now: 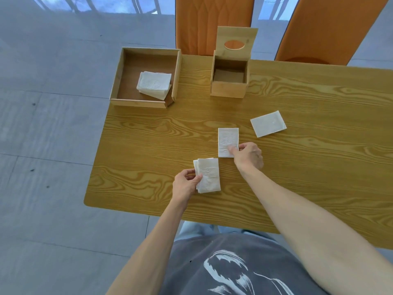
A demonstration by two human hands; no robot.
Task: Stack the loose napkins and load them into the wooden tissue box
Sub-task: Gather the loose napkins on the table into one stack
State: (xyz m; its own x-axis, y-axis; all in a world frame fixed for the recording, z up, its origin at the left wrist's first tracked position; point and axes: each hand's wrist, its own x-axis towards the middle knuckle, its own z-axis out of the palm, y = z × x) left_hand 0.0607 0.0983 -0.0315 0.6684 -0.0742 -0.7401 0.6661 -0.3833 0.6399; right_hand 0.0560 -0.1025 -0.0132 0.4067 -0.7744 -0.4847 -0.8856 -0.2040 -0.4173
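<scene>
A small stack of white napkins (208, 175) lies near the table's front edge, and my left hand (185, 184) grips its left side. Just beyond it a single napkin (227, 139) lies flat; my right hand (247, 155) pinches its near right corner, thumb on top. Another loose napkin (268, 123) lies further right, untouched. The wooden tissue box (229, 88) stands at the back with its lid (236, 42) flipped up and its inside empty.
A shallow wooden tray (119, 77) at the table's back left corner holds a few more napkins (154, 84). Two orange chair backs (212, 22) stand behind the wooden table (148, 141). Grey tiled floor lies to the left.
</scene>
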